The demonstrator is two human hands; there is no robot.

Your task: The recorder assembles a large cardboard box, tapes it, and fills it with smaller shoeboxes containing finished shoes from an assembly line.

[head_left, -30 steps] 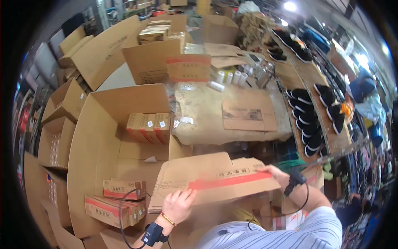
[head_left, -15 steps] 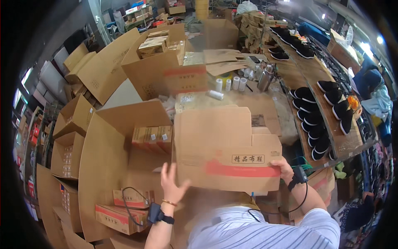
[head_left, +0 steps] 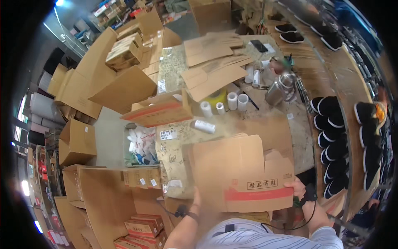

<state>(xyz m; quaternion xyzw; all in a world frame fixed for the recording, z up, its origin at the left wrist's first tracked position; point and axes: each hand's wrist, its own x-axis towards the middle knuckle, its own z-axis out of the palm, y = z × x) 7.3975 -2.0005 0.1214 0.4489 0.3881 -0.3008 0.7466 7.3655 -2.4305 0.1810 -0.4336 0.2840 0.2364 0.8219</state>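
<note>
Over the last second the flattened carton (head_left: 242, 174) has come up from lying low and sideways across the person's lap to standing upright between both hands, and the view has swung from the open boxes on the floor toward the desk (head_left: 265, 124) ahead; I judge the box is being brought up to the work surface for folding. The left hand (head_left: 196, 194) presses flat against the carton's left edge, only partly visible and blurred. The right hand (head_left: 297, 187) grips the lower right corner, fingers wrapped round it. The carton is plain brown corrugated board with a red band along the bottom and a small printed label above it, its top flaps uneven. Beyond the hands stand white tape rolls (head_left: 232, 101).
</note>
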